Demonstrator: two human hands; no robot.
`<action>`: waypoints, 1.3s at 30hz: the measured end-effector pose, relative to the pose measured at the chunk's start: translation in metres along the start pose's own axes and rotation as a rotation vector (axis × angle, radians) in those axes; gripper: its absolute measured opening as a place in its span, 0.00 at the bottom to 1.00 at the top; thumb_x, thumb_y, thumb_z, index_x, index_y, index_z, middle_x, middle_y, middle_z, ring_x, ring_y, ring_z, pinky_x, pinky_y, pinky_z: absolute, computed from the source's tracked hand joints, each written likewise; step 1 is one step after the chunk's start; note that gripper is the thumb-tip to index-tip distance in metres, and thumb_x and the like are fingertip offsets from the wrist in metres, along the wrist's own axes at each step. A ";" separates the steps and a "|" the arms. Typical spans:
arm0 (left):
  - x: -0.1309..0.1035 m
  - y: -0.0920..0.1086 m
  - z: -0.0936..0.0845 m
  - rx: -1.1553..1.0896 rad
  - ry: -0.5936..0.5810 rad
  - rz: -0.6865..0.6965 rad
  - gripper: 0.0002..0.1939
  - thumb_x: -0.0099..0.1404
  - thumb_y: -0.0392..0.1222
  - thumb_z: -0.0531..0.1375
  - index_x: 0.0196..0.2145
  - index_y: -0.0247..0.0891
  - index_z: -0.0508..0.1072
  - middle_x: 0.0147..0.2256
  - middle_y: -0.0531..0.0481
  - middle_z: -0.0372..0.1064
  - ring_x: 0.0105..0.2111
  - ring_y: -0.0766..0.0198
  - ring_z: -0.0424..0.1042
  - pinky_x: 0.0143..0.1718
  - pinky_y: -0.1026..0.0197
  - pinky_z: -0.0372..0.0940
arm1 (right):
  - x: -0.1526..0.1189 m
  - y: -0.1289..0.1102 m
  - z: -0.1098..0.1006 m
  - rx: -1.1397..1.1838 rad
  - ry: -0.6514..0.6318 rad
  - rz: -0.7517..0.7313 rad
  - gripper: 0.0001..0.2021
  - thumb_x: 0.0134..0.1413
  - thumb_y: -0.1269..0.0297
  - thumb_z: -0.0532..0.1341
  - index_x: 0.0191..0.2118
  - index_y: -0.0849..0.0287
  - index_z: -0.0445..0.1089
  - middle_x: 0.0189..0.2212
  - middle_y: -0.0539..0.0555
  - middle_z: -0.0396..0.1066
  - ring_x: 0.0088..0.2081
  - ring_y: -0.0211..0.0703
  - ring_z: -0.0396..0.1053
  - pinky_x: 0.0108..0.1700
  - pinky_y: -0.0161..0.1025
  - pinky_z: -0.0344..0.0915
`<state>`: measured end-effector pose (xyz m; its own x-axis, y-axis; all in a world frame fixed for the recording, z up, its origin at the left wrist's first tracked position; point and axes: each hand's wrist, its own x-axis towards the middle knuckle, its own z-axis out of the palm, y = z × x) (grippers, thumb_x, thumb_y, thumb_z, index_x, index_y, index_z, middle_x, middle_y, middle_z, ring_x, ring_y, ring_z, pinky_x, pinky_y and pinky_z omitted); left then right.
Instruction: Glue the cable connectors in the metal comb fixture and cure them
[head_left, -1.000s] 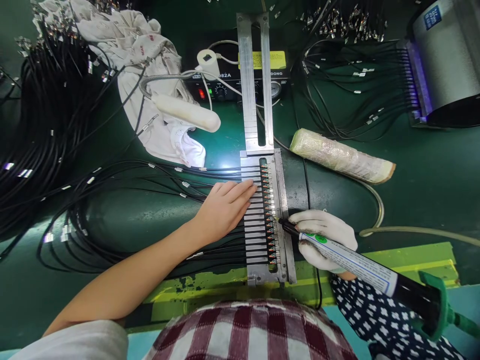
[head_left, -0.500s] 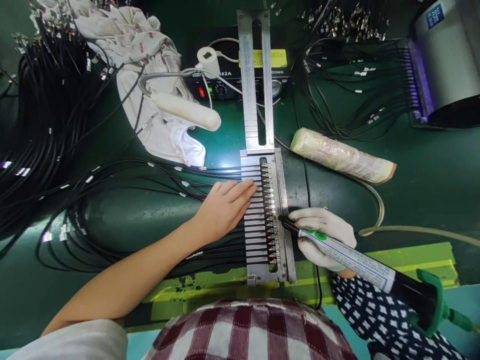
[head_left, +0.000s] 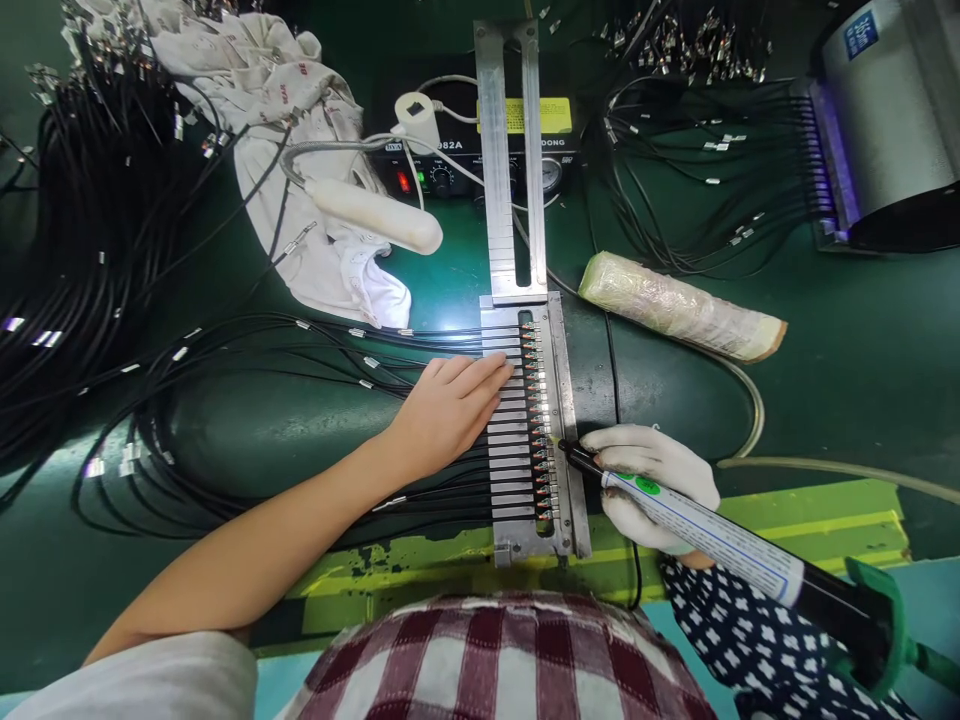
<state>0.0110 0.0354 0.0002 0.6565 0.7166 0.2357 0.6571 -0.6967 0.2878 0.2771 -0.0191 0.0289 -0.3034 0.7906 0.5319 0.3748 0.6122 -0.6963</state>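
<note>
My bare left hand point(head_left: 452, 408) lies flat with outstretched fingers over the slotted metal fixture point(head_left: 512, 508). Black cables point(head_left: 442, 508) run from the left into its slots, and their small stripped connector ends point(head_left: 541, 440) line up along the right side. In my gloved right hand point(head_left: 660, 480) is a glue syringe point(head_left: 697, 530) with a white label and a green end fitting. Its thin tip points at the row of connectors, a little below mid-row; whether it touches one I cannot tell. The fixture's long slotted cover point(head_left: 495, 200) is swung open away from me.
A small lamp point(head_left: 375, 213) shines beside a white cloth point(head_left: 300, 200). Behind the cover stands the dispenser control box point(head_left: 457, 180). A wrapped block point(head_left: 682, 305) and a hose point(head_left: 832, 465) lie right. Far right, a UV lamp unit point(head_left: 892, 130) covers cable ends; a thick cable bundle point(head_left: 97, 230) lies left.
My right hand and the syringe have shifted slightly right and toward me, the tip moving a little down the row. My left hand stays in place on the fixture.
</note>
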 end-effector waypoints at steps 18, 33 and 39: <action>0.000 0.000 0.000 -0.011 0.003 -0.001 0.20 0.74 0.38 0.50 0.60 0.36 0.66 0.56 0.38 0.70 0.47 0.53 0.69 0.45 0.50 0.62 | -0.003 0.004 0.005 0.002 0.000 0.012 0.10 0.50 0.68 0.65 0.41 0.57 0.74 0.34 0.57 0.80 0.35 0.48 0.80 0.37 0.40 0.79; 0.000 0.000 0.000 0.034 0.017 0.029 0.17 0.74 0.37 0.51 0.57 0.33 0.68 0.56 0.39 0.70 0.46 0.53 0.69 0.43 0.52 0.62 | -0.003 0.003 0.004 0.041 0.004 -0.004 0.10 0.48 0.71 0.65 0.39 0.59 0.74 0.32 0.57 0.80 0.35 0.46 0.80 0.38 0.38 0.78; 0.000 0.000 0.000 0.031 0.005 0.019 0.18 0.75 0.38 0.50 0.58 0.34 0.67 0.56 0.39 0.70 0.46 0.53 0.69 0.43 0.52 0.62 | -0.002 0.002 0.004 0.028 0.002 0.001 0.08 0.51 0.69 0.64 0.39 0.57 0.73 0.32 0.57 0.80 0.34 0.46 0.80 0.36 0.39 0.78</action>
<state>0.0112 0.0358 0.0004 0.6669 0.7035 0.2457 0.6560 -0.7107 0.2541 0.2751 -0.0192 0.0247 -0.3012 0.7912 0.5322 0.3503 0.6109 -0.7100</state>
